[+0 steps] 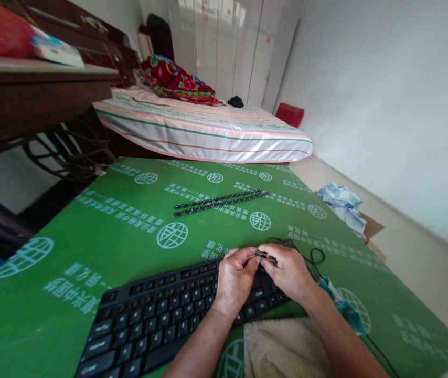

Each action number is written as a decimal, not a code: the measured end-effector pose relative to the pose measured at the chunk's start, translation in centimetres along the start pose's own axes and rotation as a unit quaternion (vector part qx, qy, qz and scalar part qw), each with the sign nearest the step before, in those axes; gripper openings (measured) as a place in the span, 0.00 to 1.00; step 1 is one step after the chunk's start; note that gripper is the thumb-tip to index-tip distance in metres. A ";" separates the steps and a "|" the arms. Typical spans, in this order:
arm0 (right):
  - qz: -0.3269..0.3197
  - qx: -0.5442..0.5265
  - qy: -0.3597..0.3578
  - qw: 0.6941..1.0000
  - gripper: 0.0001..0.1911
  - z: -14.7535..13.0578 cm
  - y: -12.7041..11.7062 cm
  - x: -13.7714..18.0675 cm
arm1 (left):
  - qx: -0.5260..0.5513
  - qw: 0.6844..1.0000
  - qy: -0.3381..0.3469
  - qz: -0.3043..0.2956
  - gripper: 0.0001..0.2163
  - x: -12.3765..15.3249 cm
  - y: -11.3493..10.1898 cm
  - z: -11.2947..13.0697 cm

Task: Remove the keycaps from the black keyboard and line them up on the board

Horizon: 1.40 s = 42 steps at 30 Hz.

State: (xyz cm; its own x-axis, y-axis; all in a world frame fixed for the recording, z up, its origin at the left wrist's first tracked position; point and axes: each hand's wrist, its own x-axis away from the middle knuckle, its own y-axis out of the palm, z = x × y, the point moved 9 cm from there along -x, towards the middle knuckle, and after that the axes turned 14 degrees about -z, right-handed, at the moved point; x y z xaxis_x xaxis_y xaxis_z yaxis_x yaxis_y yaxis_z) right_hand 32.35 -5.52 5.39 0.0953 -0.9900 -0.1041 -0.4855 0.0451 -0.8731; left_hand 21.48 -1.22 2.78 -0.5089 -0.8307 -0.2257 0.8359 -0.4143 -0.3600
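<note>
On the green table (27, 320) lies a black computer keyboard (177, 307), likely light and stiff, best held by its edges. Above it, the left hand (234, 281) and right hand (291, 270) pinch a small black piece (267, 256) (probably hard, slippery), best gripped at its ends.

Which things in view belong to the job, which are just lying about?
In the job:
keyboard, under the hands
dark piece, in the right hand; left hand alongside
black pieces, two rows, likely keycaps

Apparently just lying about:
blanket, on the bed
crumpled fabric, beside the table
</note>
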 end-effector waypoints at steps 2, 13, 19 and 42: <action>-0.014 0.018 0.000 1.000 0.09 -0.2 -0.1 -0.1 | 0.002 1.000 0.004 -0.002 0.06 0.0 -0.1 0.1; -0.108 0.128 0.026 0.986 0.06 -0.6 -0.3 -0.5 | -0.016 1.000 0.008 -0.002 0.04 0.0 0.0 0.4; -0.153 0.214 0.063 0.963 0.05 1.3 -3.5 -1.9 | -0.048 0.999 -0.003 -0.006 0.06 0.1 0.0 0.5; -0.096 0.047 0.160 0.981 0.12 21.0 -5.9 -15.4 | -0.280 0.956 0.091 0.005 0.12 0.7 0.3 1.3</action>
State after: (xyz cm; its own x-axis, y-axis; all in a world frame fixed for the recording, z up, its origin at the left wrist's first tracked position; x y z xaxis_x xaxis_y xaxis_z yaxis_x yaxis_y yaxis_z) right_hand 51.94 12.24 2.12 -0.1085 -0.9718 0.2093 -0.4012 -0.1498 -0.9037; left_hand 21.63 -2.44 3.73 -0.5717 -0.7341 -0.3664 0.6254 -0.1009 -0.7737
